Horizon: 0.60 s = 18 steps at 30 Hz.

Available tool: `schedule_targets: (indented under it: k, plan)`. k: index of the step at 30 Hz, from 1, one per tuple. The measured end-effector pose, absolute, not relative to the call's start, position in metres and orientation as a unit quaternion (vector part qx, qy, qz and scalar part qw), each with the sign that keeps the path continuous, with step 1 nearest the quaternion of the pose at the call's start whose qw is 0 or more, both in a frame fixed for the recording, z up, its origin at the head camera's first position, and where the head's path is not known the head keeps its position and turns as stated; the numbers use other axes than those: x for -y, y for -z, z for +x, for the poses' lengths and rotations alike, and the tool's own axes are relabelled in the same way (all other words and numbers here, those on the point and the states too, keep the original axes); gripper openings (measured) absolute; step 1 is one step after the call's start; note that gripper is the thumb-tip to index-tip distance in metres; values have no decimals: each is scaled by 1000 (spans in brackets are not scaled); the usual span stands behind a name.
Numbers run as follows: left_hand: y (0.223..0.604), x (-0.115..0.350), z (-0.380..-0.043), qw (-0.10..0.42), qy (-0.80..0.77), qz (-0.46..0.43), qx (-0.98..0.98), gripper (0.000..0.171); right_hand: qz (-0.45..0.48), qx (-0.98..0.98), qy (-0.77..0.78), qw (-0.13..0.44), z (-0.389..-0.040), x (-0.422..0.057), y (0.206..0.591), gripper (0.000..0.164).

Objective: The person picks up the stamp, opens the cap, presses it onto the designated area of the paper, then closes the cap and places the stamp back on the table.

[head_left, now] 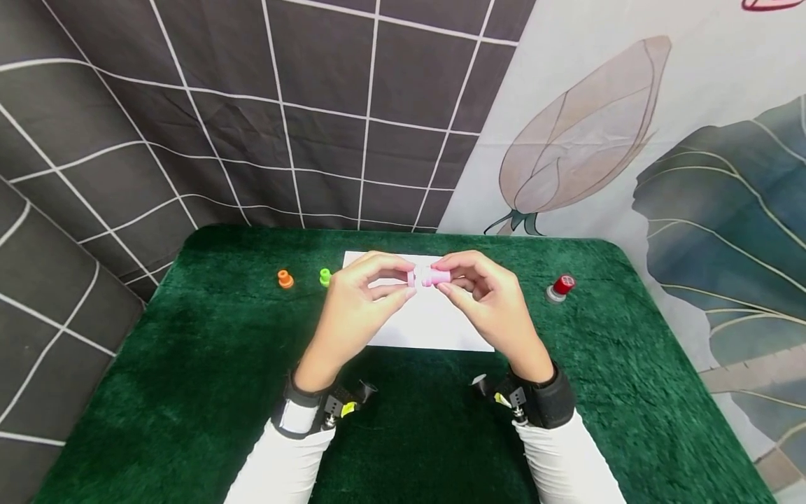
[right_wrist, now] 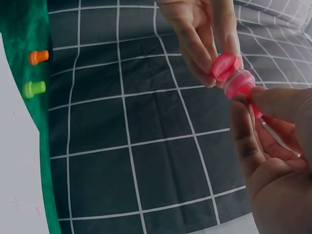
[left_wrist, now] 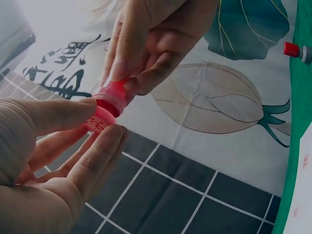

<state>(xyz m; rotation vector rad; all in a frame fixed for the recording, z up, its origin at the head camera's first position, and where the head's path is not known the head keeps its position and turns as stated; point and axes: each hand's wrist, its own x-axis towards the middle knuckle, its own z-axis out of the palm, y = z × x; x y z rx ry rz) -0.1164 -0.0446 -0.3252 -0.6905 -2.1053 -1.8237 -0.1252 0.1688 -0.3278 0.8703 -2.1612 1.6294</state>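
Two black wristbands (head_left: 554, 399) sit low in the frame. Beyond them, at centre, the left hand (head_left: 357, 297) pinches one pink cap (head_left: 411, 278) between thumb and fingers, and the right hand (head_left: 494, 301) pinches one pink stamp (head_left: 439, 277) by its narrow handle. The two pieces face each other; whether their rims touch is hard to tell from these angles. Both look like light, stiff plastic, perhaps slightly slippery but hardly fragile; the handle and the cap's rim seem the best holds. Behind and below lies one white sheet (head_left: 434, 325). Farther out stand one orange stamp (head_left: 285, 279) and one green stamp (head_left: 324, 278), left of centre, and one red-topped stamp (head_left: 564, 283) at right.
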Motion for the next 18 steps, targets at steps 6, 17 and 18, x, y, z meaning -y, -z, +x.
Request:
schedule_targets:
  k: [6,17,18]
  plan:
    - [326,40,-115,134,634,-246,721,31,313,746,-569,148,-124,-166,328,28]
    - [324,39,-114,134,620,-229,738,36,317,751,-558,158,-121,-162,331,27]
    - [324,40,-114,135,619,-229,739,39,318,753,-553,163,-121,-162,331,27]
